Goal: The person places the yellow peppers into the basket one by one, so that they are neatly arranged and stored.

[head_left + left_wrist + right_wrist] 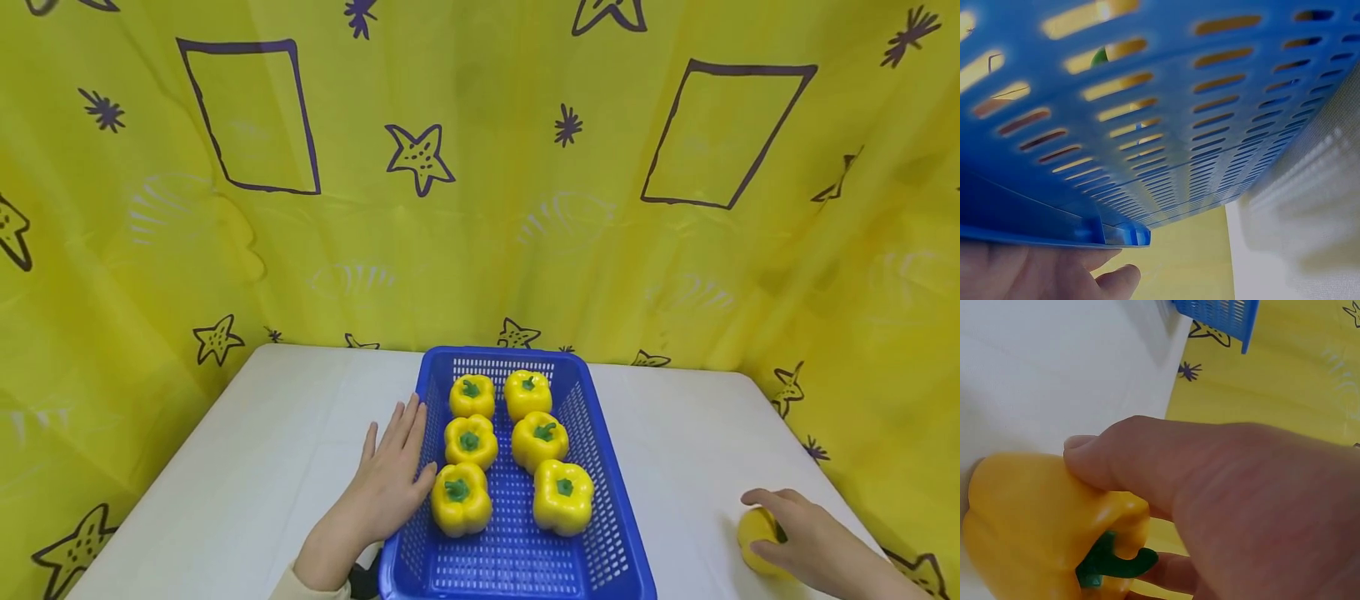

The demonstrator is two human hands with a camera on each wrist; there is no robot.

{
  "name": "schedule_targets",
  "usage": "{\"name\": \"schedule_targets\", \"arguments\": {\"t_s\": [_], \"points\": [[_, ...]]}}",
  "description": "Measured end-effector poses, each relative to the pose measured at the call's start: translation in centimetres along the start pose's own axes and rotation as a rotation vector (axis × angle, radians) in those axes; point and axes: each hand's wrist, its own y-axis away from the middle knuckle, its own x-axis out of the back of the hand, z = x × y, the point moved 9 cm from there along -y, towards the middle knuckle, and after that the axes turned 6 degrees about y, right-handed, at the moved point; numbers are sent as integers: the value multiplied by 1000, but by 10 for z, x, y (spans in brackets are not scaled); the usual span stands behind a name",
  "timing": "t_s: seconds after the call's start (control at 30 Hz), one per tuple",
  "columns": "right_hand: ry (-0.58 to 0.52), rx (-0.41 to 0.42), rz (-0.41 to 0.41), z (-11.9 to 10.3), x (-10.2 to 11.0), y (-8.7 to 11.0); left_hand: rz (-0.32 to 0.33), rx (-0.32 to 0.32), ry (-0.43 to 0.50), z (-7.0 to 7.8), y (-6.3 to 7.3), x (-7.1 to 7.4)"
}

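Note:
A blue plastic basket stands on the white table, holding several yellow bell peppers with green stems in two columns, such as this bell pepper at the near right. My left hand rests along the basket's left rim, fingers straight; the left wrist view shows its fingers against the underside of that rim. Off to the right of the basket, my right hand grips another yellow bell pepper near the table's right edge. In the right wrist view the thumb presses one side of it, with fingers partly hidden behind the green stem.
The white table extends on both sides of the basket. Behind it and at both sides hangs a yellow curtain printed with stars and frames. The basket's slotted wall fills much of the left wrist view.

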Motion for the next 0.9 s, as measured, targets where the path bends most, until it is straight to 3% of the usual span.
{"name": "schedule_targets", "arguments": {"t_s": [0.1, 0.33, 0.43, 0.77, 0.9], "points": [[4, -23, -13, 2, 0, 0, 3, -1, 0, 0, 0, 0], [-7, -153, -149, 16, -9, 2, 3, 0, 1, 1, 0, 0], [-18, -181, -168, 20, -12, 2, -4, 1, 1, 1, 0, -1], [-32, -169, -113, 17, -12, -7, -2, 2, -5, 0, 0, -1], [-12, -122, -56, 10, -7, -8, -3, 1, -6, 0, -1, -1]]}}
